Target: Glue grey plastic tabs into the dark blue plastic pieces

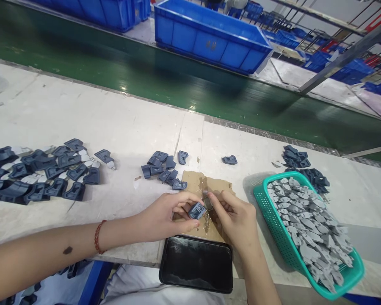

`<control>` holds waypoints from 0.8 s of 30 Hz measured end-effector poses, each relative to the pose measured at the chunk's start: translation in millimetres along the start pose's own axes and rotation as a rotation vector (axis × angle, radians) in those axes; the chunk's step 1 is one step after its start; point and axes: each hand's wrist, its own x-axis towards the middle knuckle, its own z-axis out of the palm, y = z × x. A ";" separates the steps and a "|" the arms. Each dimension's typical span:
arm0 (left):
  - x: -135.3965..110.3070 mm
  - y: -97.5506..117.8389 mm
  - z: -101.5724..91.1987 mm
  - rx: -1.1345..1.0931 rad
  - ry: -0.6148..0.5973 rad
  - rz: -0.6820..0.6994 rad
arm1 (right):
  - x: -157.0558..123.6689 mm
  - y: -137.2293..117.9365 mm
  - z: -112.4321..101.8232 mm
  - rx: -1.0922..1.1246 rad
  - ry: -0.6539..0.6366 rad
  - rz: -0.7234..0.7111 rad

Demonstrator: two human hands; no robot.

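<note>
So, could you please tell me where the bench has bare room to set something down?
Free: the wide strip of white bench between the green belt and the dark parts; also between the left pile and the small cluster. Crowded: around both hands, the cardboard, the phone and the teal basket.

A factory assembly line: a green conveyor belt (190,91) runs past the white surface (82,123), blue plastic crates (209,38) stand beyond, and piles of identical dark plastic parts (38,173) lie about.
</note>
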 end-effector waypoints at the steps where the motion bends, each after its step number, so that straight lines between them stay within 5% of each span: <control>1: -0.3 -0.1 -0.4 -0.016 -0.005 0.016 | 0.0 -0.1 0.1 0.013 -0.002 0.013; 8: 0.0 -3.5 -3.5 -0.112 0.007 0.119 | 1.0 -2.4 -2.3 0.292 0.164 0.275; 14: 4.0 -6.1 -4.2 0.022 0.138 0.286 | 3.6 -6.0 -5.1 0.623 0.158 0.419; 24: -0.1 -8.7 1.1 -0.019 0.118 0.142 | 2.9 -9.3 -2.8 0.838 0.156 0.480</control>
